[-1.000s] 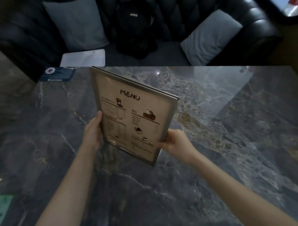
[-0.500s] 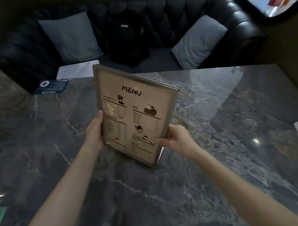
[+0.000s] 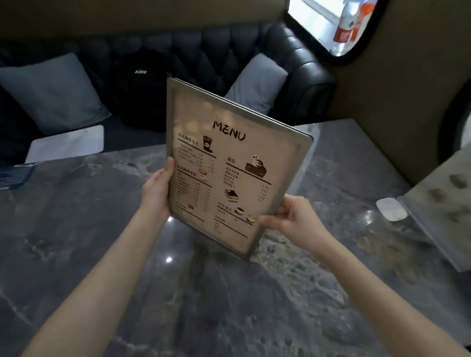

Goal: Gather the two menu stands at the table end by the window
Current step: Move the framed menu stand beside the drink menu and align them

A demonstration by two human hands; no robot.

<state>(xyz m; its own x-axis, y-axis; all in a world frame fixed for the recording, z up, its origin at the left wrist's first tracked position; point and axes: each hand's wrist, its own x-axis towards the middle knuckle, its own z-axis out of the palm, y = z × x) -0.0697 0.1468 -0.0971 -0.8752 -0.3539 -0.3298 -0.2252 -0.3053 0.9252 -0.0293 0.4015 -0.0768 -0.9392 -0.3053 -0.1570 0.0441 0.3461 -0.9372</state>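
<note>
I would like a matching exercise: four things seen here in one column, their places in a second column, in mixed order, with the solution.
Things:
1. framed beige menu stand
2. black backpack
3. small white oval device
4. dark blue printed card

Places:
A. on the dark sofa, between two grey cushions
B. at the table's far left edge
C. held in both hands
D. on the marble table, at the right

Pairs: 1-C, 2-A, 3-D, 4-B

Café booth, menu stand (image 3: 236,164), tufted sofa (image 3: 299,67)

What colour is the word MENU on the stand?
Black, on a beige page of the menu stand, seen in the head view.
</note>
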